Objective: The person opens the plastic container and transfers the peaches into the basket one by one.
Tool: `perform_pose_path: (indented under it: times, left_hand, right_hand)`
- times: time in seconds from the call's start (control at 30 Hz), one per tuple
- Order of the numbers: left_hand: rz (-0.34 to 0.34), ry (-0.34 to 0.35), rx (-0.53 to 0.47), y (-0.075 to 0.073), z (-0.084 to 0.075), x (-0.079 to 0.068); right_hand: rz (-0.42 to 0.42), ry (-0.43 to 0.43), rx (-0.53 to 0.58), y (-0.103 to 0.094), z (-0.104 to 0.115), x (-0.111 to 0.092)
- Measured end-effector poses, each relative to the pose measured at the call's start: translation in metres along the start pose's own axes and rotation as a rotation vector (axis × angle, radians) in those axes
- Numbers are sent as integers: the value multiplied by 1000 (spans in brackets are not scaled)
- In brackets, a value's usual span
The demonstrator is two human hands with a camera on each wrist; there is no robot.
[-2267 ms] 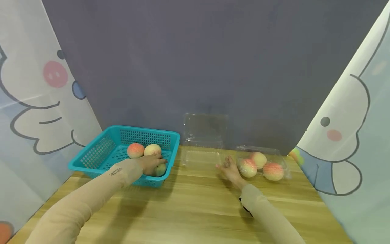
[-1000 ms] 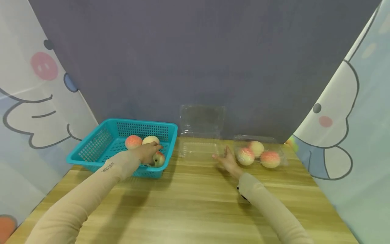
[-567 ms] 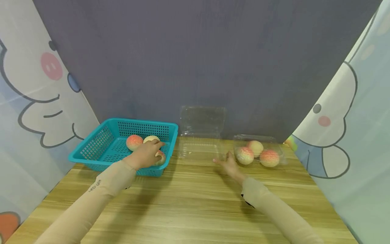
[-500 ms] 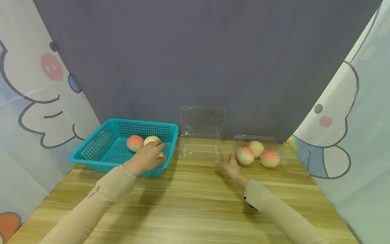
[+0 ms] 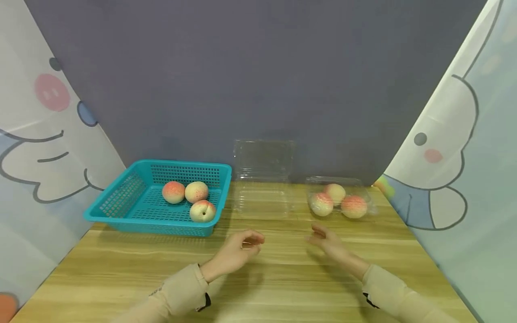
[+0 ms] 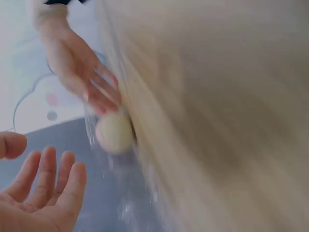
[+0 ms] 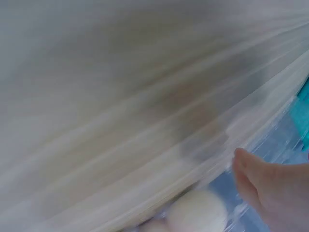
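My left hand point(image 5: 233, 253) hovers over the wooden table in front of the teal basket, its fingers loosely bent and holding nothing. To its right, my right hand point(image 5: 332, 244) is also without anything in it, just in front of the clear box point(image 5: 365, 190) with three peaches. One of those is a red-topped peach point(image 5: 354, 207). In the teal basket point(image 5: 141, 220) lie three more peaches, among them a pale peach point(image 5: 203, 211) at the near right corner. An open clear clamshell box point(image 5: 262, 204) stands between, its lid raised. The left wrist view shows both hands' fingers spread.
The wooden table point(image 5: 258, 287) runs forward to a dark grey backdrop point(image 5: 258, 80). Printed cartoon curtains point(image 5: 436, 188) flank it on both sides. The open clamshell's lid point(image 5: 264, 157) stands up against the backdrop.
My left hand has left the peach in the basket and moved right and nearer, in front of the basket. The right hand has drawn back towards me and to the right. The peaches stay in place.
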State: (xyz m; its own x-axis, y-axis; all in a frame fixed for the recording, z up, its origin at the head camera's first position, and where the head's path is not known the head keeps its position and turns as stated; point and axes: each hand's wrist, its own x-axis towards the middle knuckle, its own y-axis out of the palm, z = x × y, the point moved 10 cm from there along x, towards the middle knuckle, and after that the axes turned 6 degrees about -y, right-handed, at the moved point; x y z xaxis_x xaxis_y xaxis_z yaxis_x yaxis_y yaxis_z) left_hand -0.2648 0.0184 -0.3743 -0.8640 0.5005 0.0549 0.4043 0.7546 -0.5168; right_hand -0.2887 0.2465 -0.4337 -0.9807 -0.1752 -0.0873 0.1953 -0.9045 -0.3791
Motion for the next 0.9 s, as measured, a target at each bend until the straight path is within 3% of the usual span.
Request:
perform_pose_path:
  times: [0.1,0.27,0.47,0.57,0.63,0.73,0.9]
  left_hand:
    - [74,-43,-146,25,2,11]
    - [83,-86,-318,55,-8,40]
    - [78,-147,-510,84,-18,83]
    - [83,-215,-529,96,-16,102]
    - [92,-261,-519,102,-13,112]
    - [108,-313,-516,110,-5,123]
    - [74,-329,-549,117,1,137]
  right_hand:
    - [-33,-3,-21,-19,-4,-10]
    - [-144,-32,-107,-59,-7,-21]
    - [-443,-136,-277,-116,1,-28]
    - [-635,-157,-347,-150,4,-32]
    - [-721,-139,-361,-170,3,-33]
    - [-705,-53,-329,-192,-7,-27]
    - [-504,54,-201,-201,-26,-8]
